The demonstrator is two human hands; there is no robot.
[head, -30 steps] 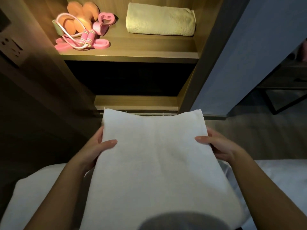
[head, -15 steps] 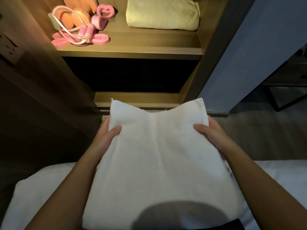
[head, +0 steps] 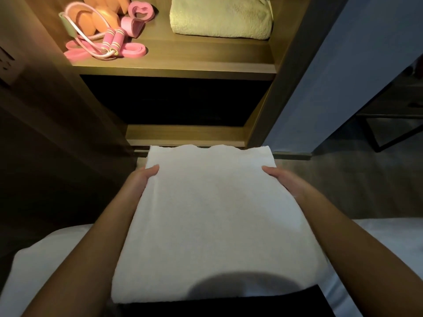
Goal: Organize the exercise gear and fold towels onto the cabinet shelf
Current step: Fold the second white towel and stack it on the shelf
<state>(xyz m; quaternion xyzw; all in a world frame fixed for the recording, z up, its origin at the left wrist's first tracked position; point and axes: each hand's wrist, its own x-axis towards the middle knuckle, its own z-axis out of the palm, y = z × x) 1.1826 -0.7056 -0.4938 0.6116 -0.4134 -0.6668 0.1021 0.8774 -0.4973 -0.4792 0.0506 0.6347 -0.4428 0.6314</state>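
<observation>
Nearest to us, the white towel [head: 212, 213] lies folded across our lap, its near end at six o'clock and its far edge at twelve. Its long axis points straight at the cabinet. Our left hand [head: 142, 181] pinches the towel's edge at ten o'clock and our right hand [head: 282, 181] pinches the edge at two. Each thumb lies on top, and the fingers underneath are hidden. The hands sit level, so neither is nearer the cabinet.

Under us is a white bed [head: 34, 259], and grey floor [head: 343, 184] runs off at two o'clock. Just past the towel's far edge is the dim lower shelf [head: 183, 135].

Above it at twelve o'clock is the lit shelf [head: 178, 67], where we judge this towel must go. A folded green towel [head: 219, 17] lies there at one o'clock, its long axis running nine to three. A jump rope [head: 114, 40], pink bands [head: 134, 51] and orange weights [head: 100, 19] crowd eleven o'clock. The bare wood is in front of the green towel, so we would likely turn ours crosswise or stack it on top.

A blue wall [head: 366, 65] rises at two o'clock, and a wall socket [head: 6, 65] sits at ten.
</observation>
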